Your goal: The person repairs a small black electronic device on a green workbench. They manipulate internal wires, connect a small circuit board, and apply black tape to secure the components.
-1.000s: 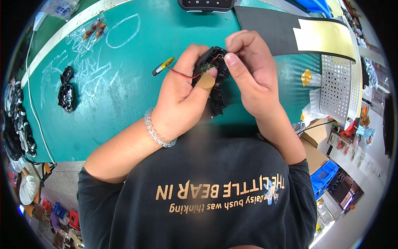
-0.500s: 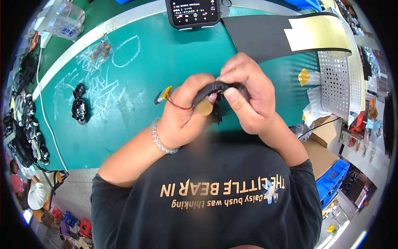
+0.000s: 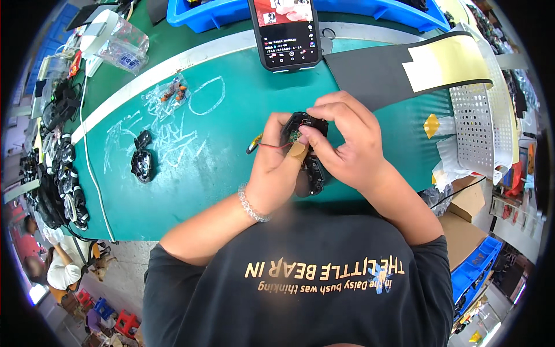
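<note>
A black plastic housing (image 3: 318, 126), with a green circuit board (image 3: 294, 136) showing inside it, is held up in front of my chest. My left hand (image 3: 274, 168) grips it from the left, its thumb wearing a tan cover (image 3: 298, 151). Thumb and bent forefinger of my right hand (image 3: 352, 140) close on its right side; the exact spot under the fingertips is hidden. A red wire (image 3: 274, 145) crosses my left hand to a small yellow-taped battery-like piece (image 3: 254, 143). Below the fingers hangs another black plastic part (image 3: 315, 176).
On the green table (image 3: 191, 191) lie a black plastic part (image 3: 142, 159) and a clear bag of small orange-and-black pieces (image 3: 175, 92). A phone (image 3: 287, 43) stands at the back, beside a dark mat (image 3: 370, 78). Perforated metal tray (image 3: 475, 124) at right; black parts (image 3: 55, 196) at left.
The housing has turned, so its open inside with the circuit board now faces up. Both hands stay on it. The whole view has shifted, with the table's far side showing more.
</note>
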{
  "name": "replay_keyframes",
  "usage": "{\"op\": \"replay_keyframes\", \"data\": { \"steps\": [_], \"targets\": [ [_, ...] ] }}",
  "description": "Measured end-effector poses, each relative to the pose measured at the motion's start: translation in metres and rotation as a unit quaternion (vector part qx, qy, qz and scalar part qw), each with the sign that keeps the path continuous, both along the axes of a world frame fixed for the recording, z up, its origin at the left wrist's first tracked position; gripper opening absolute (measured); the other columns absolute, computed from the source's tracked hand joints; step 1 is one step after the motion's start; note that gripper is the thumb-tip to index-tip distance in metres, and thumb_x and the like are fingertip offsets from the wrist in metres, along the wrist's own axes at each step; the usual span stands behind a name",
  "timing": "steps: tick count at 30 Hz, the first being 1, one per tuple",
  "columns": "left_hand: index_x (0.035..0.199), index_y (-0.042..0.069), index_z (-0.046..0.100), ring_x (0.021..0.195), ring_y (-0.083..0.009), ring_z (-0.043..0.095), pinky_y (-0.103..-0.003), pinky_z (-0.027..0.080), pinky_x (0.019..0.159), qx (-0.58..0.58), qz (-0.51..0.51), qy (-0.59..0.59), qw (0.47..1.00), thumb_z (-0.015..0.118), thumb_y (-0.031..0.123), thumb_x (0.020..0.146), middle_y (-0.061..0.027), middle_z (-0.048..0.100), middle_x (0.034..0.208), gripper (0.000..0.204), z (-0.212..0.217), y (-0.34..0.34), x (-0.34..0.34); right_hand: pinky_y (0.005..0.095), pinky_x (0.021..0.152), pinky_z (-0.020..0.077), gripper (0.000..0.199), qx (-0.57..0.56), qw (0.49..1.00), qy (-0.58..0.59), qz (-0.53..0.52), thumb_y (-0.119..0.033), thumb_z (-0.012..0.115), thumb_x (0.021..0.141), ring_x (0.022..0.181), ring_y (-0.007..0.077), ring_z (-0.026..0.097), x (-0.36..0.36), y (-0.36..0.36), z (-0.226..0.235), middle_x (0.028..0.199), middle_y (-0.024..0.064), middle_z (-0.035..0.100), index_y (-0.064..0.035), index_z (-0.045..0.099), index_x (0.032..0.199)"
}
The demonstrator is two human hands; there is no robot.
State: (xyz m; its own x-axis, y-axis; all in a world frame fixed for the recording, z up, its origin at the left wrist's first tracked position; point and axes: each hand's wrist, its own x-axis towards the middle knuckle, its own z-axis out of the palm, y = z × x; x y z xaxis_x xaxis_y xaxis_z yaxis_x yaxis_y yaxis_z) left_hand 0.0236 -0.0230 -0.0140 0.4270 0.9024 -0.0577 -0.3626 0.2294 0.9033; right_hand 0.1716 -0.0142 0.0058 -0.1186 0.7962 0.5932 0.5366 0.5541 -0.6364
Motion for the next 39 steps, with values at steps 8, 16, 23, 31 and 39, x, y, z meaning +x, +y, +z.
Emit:
{"op": "replay_keyframes", "data": {
  "steps": [8, 16, 23, 31, 39],
  "targets": [
    [0.111, 0.003, 0.039, 0.093, -0.0071, 0.049, -0.025, 0.044, 0.080, 0.015, 0.002, 0.037, 0.999, 0.044, 0.001, 0.093, -0.0056, 0.051, 0.102, 0.018, 0.001, 0.001, -0.002, 0.0339, 0.056, 0.0445, 0.022, -0.054, 0.998, 0.024, 0.009, -0.001, 0.069, 0.070, 0.067, 0.0285, 0.057, -0.003, 0.004, -0.004, 0.079, 0.0125, 0.055, -0.0012, 0.053, 0.084],
    [0.110, 0.002, 0.040, 0.091, -0.0063, 0.047, -0.024, 0.043, 0.080, 0.005, 0.014, 0.028, 0.999, 0.045, 0.002, 0.093, -0.0050, 0.051, 0.100, 0.018, -0.001, 0.001, -0.001, 0.0340, 0.054, 0.0406, 0.019, -0.090, 0.994, 0.055, 0.040, -0.002, 0.067, 0.073, 0.061, 0.0280, 0.050, -0.003, 0.006, -0.010, 0.074, 0.0120, 0.049, -0.0002, 0.052, 0.083],
    [0.108, 0.002, 0.040, 0.091, -0.0060, 0.046, -0.024, 0.042, 0.080, 0.027, 0.025, 0.036, 0.999, 0.047, 0.004, 0.093, -0.0042, 0.051, 0.098, 0.017, -0.001, -0.001, 0.000, 0.0331, 0.058, 0.0409, 0.018, -0.092, 0.991, 0.084, 0.053, -0.006, 0.066, 0.077, 0.068, 0.0234, 0.052, -0.001, 0.001, -0.007, 0.078, 0.0097, 0.052, 0.0002, 0.054, 0.087],
    [0.104, 0.003, 0.039, 0.078, -0.0065, 0.049, -0.025, 0.044, 0.069, 0.118, -0.022, 0.078, 0.990, 0.051, 0.009, 0.093, -0.0040, 0.053, 0.087, 0.017, -0.002, -0.004, -0.004, 0.0236, 0.065, 0.0358, 0.014, -0.217, 0.950, 0.187, 0.122, -0.012, 0.060, 0.085, 0.081, 0.0125, 0.052, 0.018, -0.016, 0.000, 0.088, 0.0035, 0.058, -0.0032, 0.059, 0.096],
    [0.104, 0.004, 0.039, 0.072, -0.0109, 0.050, -0.027, 0.045, 0.063, 0.317, -0.017, 0.129, 0.940, 0.049, -0.002, 0.088, -0.0072, 0.052, 0.084, 0.020, -0.002, -0.003, -0.007, 0.0244, 0.068, 0.0388, 0.013, -0.262, 0.891, 0.328, 0.174, -0.011, 0.055, 0.089, 0.080, 0.0130, 0.048, 0.008, -0.031, -0.001, 0.091, 0.0068, 0.053, -0.0004, 0.056, 0.097]
  ]
}}
